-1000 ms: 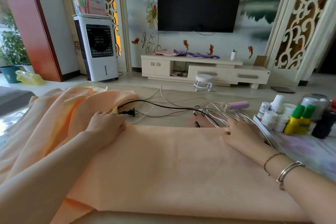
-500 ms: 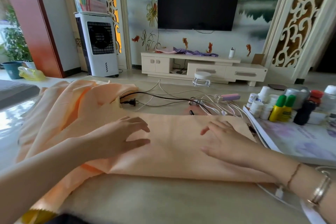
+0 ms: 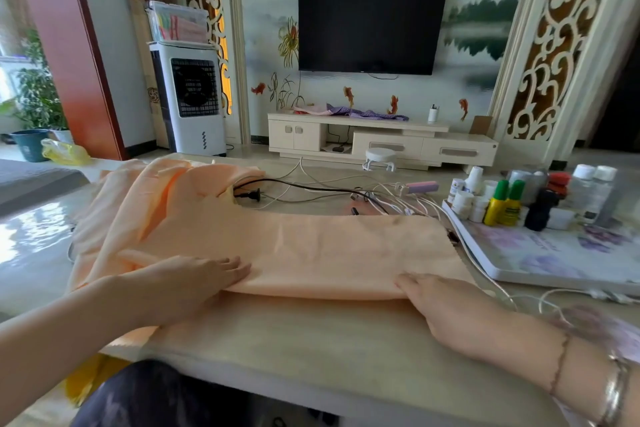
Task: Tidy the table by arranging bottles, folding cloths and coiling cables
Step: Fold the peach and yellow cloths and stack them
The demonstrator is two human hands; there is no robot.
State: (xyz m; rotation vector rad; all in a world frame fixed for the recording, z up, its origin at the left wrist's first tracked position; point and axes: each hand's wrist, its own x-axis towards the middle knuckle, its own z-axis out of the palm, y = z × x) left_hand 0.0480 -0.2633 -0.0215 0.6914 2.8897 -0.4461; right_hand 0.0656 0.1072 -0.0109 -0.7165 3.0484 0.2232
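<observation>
Cloth (image 3: 277,246) mid-fold on the surface (image 3: 311,350): near part doubled flat, left end bunched. Left hand (image 3: 180,284) flat on it, released; right hand (image 3: 446,305) at the near fold edge, grip unclear. Bottles (image 3: 502,201) grouped at the right. Cables (image 3: 346,191) behind cloth, uncoiled.

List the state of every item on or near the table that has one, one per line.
Peach cloth: partly folded, left part bunched.
Left hand: flat on the cloth.
Right hand: at the cloth's near edge, fingers under the fold.
Black cable: uncoiled, plug loose.
White cables: tangled.
Bottles: upright, capped, clustered on the tray.
TV: off.
</observation>
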